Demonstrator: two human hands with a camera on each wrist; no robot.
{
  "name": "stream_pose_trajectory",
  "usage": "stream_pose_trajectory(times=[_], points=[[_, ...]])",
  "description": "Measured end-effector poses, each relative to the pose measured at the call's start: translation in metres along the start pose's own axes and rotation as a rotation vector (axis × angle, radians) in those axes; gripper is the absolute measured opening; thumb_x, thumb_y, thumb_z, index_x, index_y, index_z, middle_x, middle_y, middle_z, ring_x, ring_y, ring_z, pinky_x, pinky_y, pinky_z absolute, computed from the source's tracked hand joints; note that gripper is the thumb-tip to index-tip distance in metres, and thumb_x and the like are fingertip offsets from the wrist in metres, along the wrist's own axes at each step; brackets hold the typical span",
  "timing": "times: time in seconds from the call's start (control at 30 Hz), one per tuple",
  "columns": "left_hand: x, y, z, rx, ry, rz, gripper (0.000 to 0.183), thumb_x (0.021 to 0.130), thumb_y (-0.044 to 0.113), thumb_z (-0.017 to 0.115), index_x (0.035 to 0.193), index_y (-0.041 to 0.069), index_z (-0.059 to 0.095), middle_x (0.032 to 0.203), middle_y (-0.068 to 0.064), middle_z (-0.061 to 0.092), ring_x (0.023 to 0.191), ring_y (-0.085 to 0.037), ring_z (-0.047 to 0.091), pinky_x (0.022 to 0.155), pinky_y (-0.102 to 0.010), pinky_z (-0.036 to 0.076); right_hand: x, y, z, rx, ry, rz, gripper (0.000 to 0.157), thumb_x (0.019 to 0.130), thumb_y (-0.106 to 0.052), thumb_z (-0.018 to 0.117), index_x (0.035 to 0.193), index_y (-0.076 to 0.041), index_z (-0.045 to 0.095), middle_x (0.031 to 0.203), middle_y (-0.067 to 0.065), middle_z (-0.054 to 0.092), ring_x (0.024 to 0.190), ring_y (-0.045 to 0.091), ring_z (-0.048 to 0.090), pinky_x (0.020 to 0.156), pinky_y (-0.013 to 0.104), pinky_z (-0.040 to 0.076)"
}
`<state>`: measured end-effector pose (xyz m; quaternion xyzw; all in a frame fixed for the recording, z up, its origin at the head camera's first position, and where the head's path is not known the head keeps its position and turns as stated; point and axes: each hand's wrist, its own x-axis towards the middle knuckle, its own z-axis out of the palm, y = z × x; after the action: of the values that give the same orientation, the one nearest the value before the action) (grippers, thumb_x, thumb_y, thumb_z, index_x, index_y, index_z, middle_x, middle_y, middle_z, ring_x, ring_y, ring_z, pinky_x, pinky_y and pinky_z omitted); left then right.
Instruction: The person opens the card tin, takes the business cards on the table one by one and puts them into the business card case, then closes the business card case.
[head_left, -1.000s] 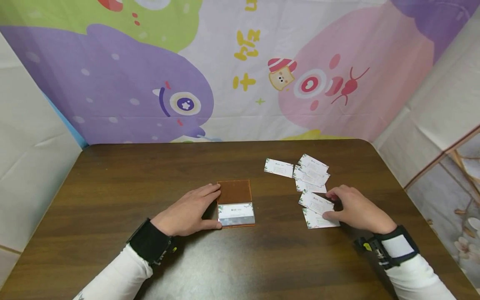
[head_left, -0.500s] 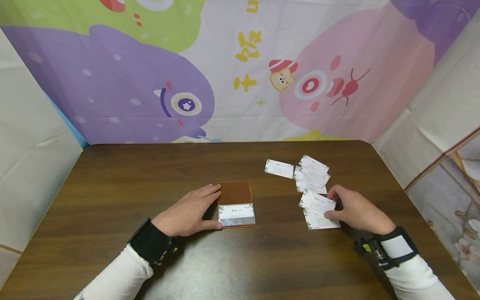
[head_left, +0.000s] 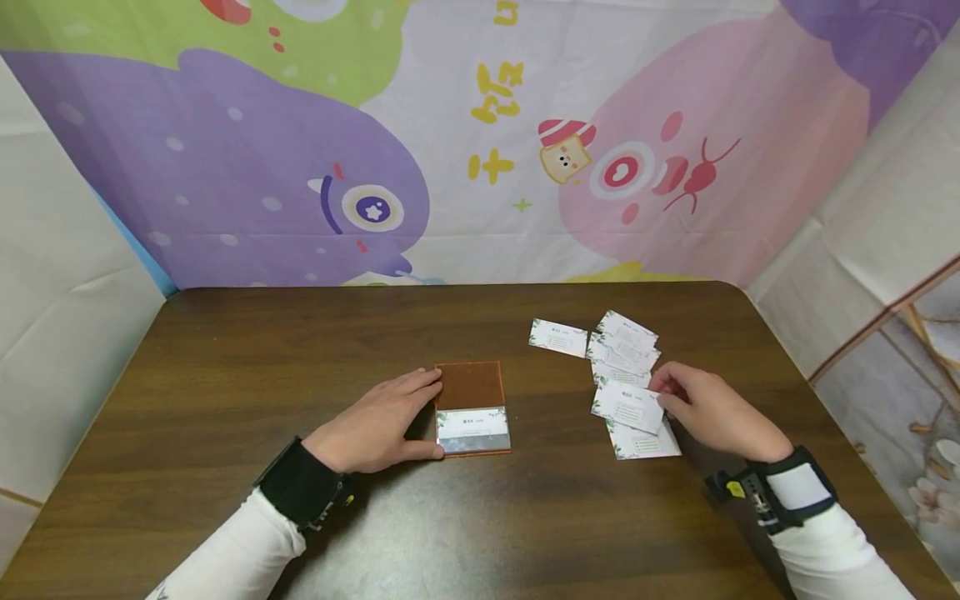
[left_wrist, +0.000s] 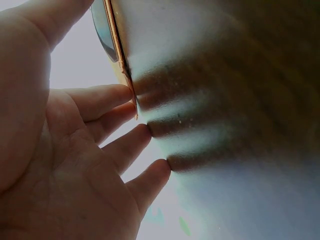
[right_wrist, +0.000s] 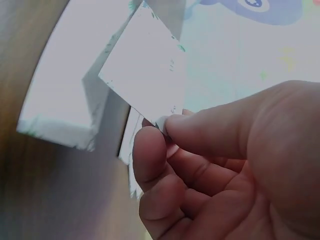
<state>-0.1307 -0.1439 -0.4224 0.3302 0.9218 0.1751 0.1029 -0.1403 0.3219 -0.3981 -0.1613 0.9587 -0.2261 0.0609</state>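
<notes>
A brown card holder (head_left: 469, 383) lies on the table, a white business card (head_left: 472, 422) in its clear lower pocket. At its left edge rests my left hand (head_left: 375, 423), thumb by the lower corner and fingertips by the upper one. In the left wrist view, the left fingers (left_wrist: 102, 101) are extended, touching the holder's edge and the table. My right hand (head_left: 716, 412) pinches the corner of another business card (head_left: 628, 405) between thumb and fingers. That card is raised at a tilt over a card (head_left: 645, 442) lying on the table, as the right wrist view shows.
Several overlapping business cards (head_left: 624, 343) lie behind the right hand. A single card (head_left: 558, 337) sits to their left. The brown wooden table (head_left: 315, 333) ends at a cartoon-printed cloth (head_left: 480, 208) at the back.
The right thumb and fingers have closed on the upper card, lifted it off the one beneath and drawn it slightly left. The left hand and holder stay in place.
</notes>
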Motion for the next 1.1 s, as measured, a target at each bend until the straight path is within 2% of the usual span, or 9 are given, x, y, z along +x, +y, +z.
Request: stream_pose_trajectory(times=[0.57,1.1], points=[[0.0,-0.002,0.001,0.009,0.007,-0.001,0.092,0.096,0.054,0.076,0.16,-0.003,0.043,0.169,-0.019,0.034,0.157,-0.038,0.03,0.121,-0.061,0.034,0.028,-0.038,-0.006,0.049,-0.018,-0.01,0.01,0.102,-0.003,0.065,0.111,-0.006,0.067,0.09,0.004,0.063,0.078,0.018,0.056,0.068,0.034,0.05],[0.0,-0.002,0.001,0.014,0.006,0.003,0.092,0.096,0.055,0.076,0.16,-0.004,0.043,0.169,-0.019,0.034,0.157,-0.038,0.03,0.121,-0.061,0.034,0.055,-0.067,0.001,0.103,0.001,-0.094,0.011,0.101,0.0,0.065,0.11,-0.007,0.067,0.09,0.004,0.064,0.08,0.021,0.059,0.071,0.036,0.055]])
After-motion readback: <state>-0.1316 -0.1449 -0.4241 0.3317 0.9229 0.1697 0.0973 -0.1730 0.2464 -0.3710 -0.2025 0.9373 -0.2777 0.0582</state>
